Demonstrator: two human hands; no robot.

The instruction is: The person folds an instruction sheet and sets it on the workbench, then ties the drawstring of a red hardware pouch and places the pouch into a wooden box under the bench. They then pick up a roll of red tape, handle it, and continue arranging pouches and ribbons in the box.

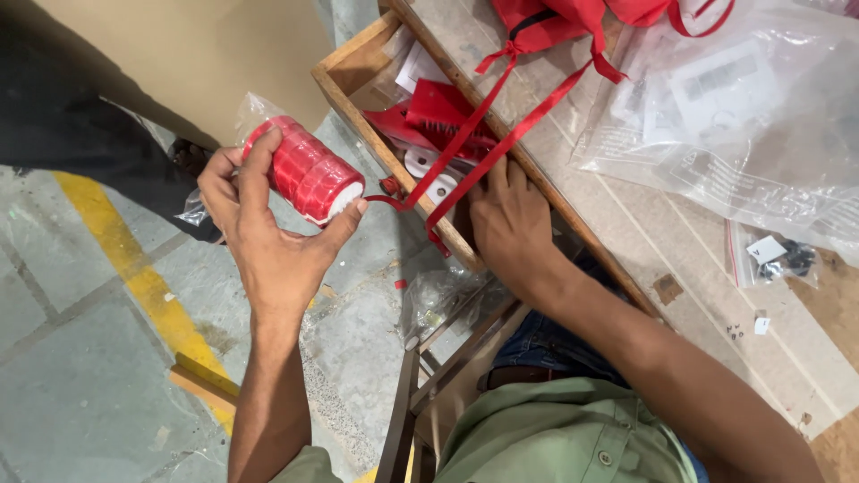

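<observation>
Leftward, left hand (259, 237) grips red ribbon roll (309, 172) — plastic-wrapped.

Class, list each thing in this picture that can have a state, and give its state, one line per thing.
Red ribbon roll: partly unwound, gripped in left hand.
Right hand: reaching into the wooden drawer, grip hidden.
Wooden drawer: pulled open.
Red ribbon strands: loose, trailing into drawer.
Large clear plastic bag: lying flat on the tabletop.
</observation>
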